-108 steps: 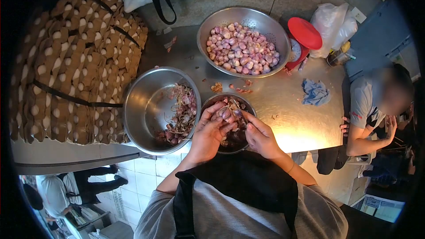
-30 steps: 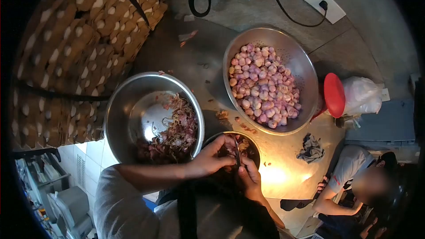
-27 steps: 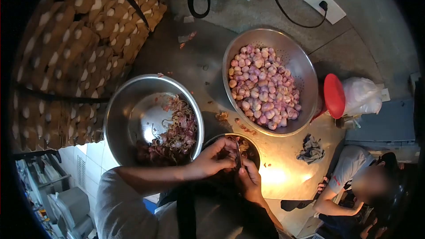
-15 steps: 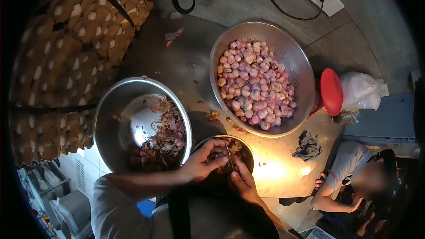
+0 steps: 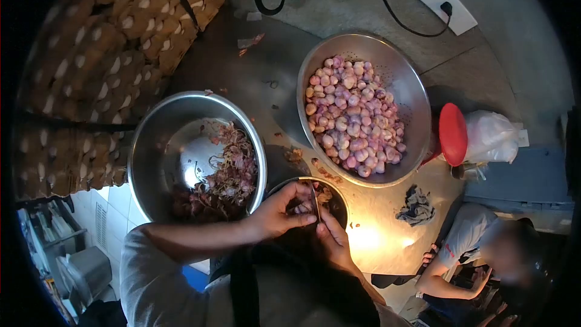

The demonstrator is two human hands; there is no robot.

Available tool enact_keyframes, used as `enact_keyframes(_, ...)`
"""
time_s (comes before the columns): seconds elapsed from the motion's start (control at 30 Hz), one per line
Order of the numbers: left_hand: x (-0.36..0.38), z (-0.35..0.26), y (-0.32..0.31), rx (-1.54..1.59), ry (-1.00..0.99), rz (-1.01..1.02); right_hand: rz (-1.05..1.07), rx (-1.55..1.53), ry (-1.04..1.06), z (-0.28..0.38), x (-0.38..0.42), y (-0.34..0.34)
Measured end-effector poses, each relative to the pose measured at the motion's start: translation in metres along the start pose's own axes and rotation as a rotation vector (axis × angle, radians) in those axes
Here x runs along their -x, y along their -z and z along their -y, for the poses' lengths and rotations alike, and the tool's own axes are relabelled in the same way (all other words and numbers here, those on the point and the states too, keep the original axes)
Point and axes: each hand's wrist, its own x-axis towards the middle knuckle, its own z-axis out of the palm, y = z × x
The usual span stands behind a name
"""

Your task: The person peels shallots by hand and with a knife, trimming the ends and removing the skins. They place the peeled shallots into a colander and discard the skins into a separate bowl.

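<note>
My left hand (image 5: 277, 213) is closed on a shallot (image 5: 302, 207), mostly hidden by the fingers. A small knife (image 5: 315, 201) is gripped in my right hand (image 5: 331, 237), its thin blade pointing up against the left fingertips. Both hands are over a dark-looking pot (image 5: 347, 206) that holds brown peelings. Left of it stands a steel bowl (image 5: 138, 163) with unpeeled, dry-rooted shallots (image 5: 236, 166) heaped on its right side. Above and to the right, a big steel colander (image 5: 417, 115) holds many peeled pink shallots (image 5: 354, 115).
Stacked egg trays (image 5: 115, 42) fill the upper left. A red lid (image 5: 452, 134), a plastic bag (image 5: 487, 136) and a crumpled dark cloth (image 5: 416, 204) lie to the right. Loose skins (image 5: 327, 171) dot the steel table. Another person (image 5: 463, 242) is at the lower right.
The view has shifted slightly. My hands stay together over the pot, with the knife still at the shallot. The other person's arm and hands have moved a little.
</note>
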Motion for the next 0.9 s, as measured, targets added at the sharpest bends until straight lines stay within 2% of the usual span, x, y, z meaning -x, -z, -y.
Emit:
enact_keyframes(0.1,0.003,-0.014,-0.002,0.142,0.130,-0.003,-0.010,-0.240,0.011,-0.020,0.001,0.001)
enact_keyframes(0.17,0.005,-0.021,-0.004,0.327,0.240,-0.008,-0.118,-0.234,-0.018,-0.011,0.004,-0.007)
enact_keyframes(0.23,0.006,-0.016,-0.002,0.577,0.244,0.029,-0.152,-0.266,-0.010,-0.009,0.007,-0.012)
enact_keyframes(0.3,0.006,-0.014,-0.003,0.426,0.144,0.020,-0.159,-0.230,0.037,-0.005,0.006,-0.015)
enact_keyframes(0.4,0.008,-0.014,-0.004,0.476,0.169,0.022,-0.186,-0.193,0.099,-0.006,0.009,-0.020)
enact_keyframes(0.63,0.008,-0.018,-0.004,0.523,0.200,0.093,-0.199,-0.427,0.096,0.009,0.027,-0.030)
enact_keyframes(0.73,0.007,-0.016,-0.003,0.584,0.177,0.121,-0.258,-0.421,0.144,0.011,0.039,-0.034)
enact_keyframes(0.9,0.011,-0.024,-0.003,0.602,0.249,0.158,-0.351,-0.431,0.209,0.011,0.052,-0.035)
